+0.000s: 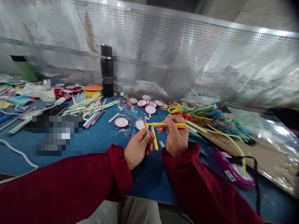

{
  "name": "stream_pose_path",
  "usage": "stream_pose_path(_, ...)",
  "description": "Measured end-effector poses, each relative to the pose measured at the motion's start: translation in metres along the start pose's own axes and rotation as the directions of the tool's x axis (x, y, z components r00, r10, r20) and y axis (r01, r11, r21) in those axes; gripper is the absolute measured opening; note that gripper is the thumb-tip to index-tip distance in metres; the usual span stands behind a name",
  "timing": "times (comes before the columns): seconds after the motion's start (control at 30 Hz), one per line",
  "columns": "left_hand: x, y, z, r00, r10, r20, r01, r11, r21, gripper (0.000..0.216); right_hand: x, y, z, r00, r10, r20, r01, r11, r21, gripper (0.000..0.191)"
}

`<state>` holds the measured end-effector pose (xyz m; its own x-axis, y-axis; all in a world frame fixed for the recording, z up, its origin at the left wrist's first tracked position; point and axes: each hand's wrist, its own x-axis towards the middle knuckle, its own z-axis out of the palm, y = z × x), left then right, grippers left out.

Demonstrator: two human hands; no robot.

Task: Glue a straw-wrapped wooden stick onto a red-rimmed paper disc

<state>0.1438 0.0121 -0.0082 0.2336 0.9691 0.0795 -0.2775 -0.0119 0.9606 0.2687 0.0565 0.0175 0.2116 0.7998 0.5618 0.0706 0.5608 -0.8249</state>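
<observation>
My left hand (137, 147) is closed on a wooden craft stick (145, 123) and a yellow stick (154, 138) that points down and to the right. My right hand (175, 137) is closed round a long yellow tool (170, 125) held level, with its tip towards the wooden stick. Both hands hover over the blue table (93, 143), just in front of small round white discs with red rims (121, 122). Dark red sleeves cover both arms.
A black flask (106, 71) stands at the back before a perforated metal screen (163, 53). Wooden sticks (91, 104) lie at the left, coloured cords (210, 116) at the right. A purple glue gun (232, 169) lies near the right edge. A green bottle (24, 67) stands far left.
</observation>
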Motion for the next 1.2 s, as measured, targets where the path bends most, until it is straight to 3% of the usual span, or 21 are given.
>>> stream_pose_path(0.17,-0.0007,0.0004,0.0005,1.0,0.017,0.016,-0.017,1.0,0.014,0.029,-0.0001,0.0025,0.0012,0.999,0.012,0.041,-0.013,1.0,0.011,0.023)
stream_pose_path(0.37,-0.0017,0.0001,0.0009,1.0,0.01,0.012,-0.01,1.0,0.008,0.026,0.0016,0.004,0.001,0.999,0.041,-0.034,-0.039,0.997,0.066,0.022)
stream_pose_path(0.57,-0.0028,0.0013,0.0015,1.0,0.008,0.024,-0.008,1.0,0.017,0.029,-0.0007,0.005,0.0017,0.999,0.026,0.035,-0.027,0.999,0.046,0.026)
stream_pose_path(0.83,-0.0022,0.0007,0.0008,1.0,0.003,0.014,-0.003,1.0,0.015,0.022,0.0029,0.0063,0.0004,0.997,0.07,-0.042,-0.064,0.99,0.128,0.023)
stream_pose_path(1.03,-0.0027,0.0003,0.0006,0.999,0.01,0.039,-0.012,0.999,0.036,0.022,0.0009,0.0071,0.0019,0.997,0.068,0.02,-0.071,0.985,0.159,0.023)
stream_pose_path(1.2,-0.0022,-0.0012,-0.0002,1.0,0.014,0.026,-0.015,0.999,0.037,0.021,0.0024,0.0067,0.0015,0.997,0.076,-0.023,-0.072,0.989,0.128,0.024)
